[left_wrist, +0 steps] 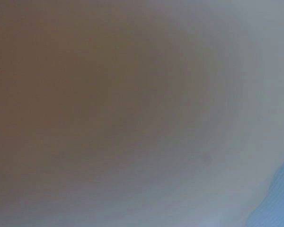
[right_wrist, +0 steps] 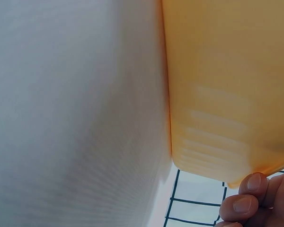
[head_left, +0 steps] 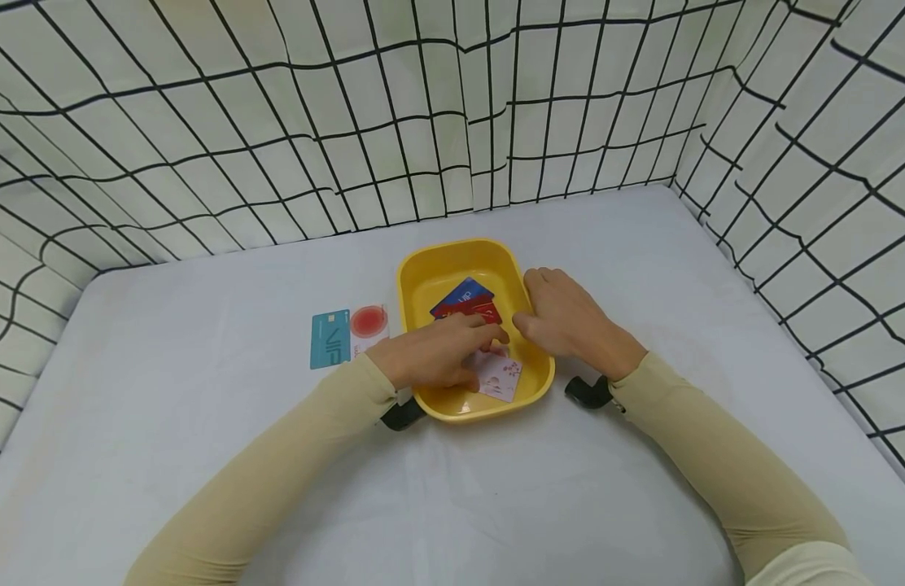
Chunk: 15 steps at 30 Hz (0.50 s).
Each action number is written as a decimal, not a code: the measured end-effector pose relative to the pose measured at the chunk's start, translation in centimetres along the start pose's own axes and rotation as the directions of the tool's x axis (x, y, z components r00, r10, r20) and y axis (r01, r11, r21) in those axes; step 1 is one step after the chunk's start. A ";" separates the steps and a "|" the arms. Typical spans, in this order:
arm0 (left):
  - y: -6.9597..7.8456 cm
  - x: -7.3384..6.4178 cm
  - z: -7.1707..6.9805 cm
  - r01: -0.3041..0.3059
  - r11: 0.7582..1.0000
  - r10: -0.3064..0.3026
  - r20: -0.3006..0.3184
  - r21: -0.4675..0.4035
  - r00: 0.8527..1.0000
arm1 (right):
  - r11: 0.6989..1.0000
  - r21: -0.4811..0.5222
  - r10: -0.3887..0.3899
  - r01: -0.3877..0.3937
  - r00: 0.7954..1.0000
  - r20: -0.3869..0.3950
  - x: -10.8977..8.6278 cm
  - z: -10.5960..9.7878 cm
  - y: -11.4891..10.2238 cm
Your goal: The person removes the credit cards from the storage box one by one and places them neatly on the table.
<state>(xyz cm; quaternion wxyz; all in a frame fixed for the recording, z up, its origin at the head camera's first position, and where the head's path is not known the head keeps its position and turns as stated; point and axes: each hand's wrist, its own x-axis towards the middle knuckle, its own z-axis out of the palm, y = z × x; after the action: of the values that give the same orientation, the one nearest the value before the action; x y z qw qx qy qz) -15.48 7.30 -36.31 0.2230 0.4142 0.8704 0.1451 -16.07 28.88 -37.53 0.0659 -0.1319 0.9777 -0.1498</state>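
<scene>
A yellow tray (head_left: 536, 389) with rounded corners sits on the white-covered table. Inside it, in the head view, are a blue card (head_left: 460, 295), a red card (head_left: 482, 308) and a pale pink card (head_left: 502, 379). My left hand (head_left: 441, 350) reaches over the tray's left side, its thumb and fingers at the pink card; I cannot tell whether they pinch it. On the right, my right hand (head_left: 570, 313) grips the tray's rim, thumb on the inner side. In the right wrist view, curled fingers (right_wrist: 244, 204) show by the rim. The left wrist view is blurred.
Left of the tray lie a teal card (head_left: 330, 338) marked VIP and a white card with a red circle (head_left: 369, 321). Black wire grid panels (head_left: 423, 122) stand along the back and sides of the table. A dark wrist device (head_left: 590, 392) shows below the right wrist.
</scene>
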 end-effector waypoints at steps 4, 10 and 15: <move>0.0 0.0 0.0 0.001 1.000 -0.001 0.002 0.000 1.000 | 1.000 -0.003 0.000 0.000 1.000 -0.004 0.0 0.0 0.0; 0.0 0.0 -0.1 -0.001 1.000 0.001 0.003 0.004 1.000 | 1.000 0.007 0.006 -0.006 1.000 0.003 0.0 0.0 0.0; -0.1 0.0 0.0 -0.005 1.000 0.005 0.000 0.009 1.000 | 1.000 0.008 0.001 -0.001 1.000 0.002 0.0 0.0 0.0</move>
<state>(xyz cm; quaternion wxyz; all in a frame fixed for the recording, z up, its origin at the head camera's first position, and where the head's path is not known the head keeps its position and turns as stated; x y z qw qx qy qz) -15.51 7.24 -36.30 0.2208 0.4172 0.8701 0.1418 -16.06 28.88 -37.56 0.0677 -0.1314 0.9770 -0.1534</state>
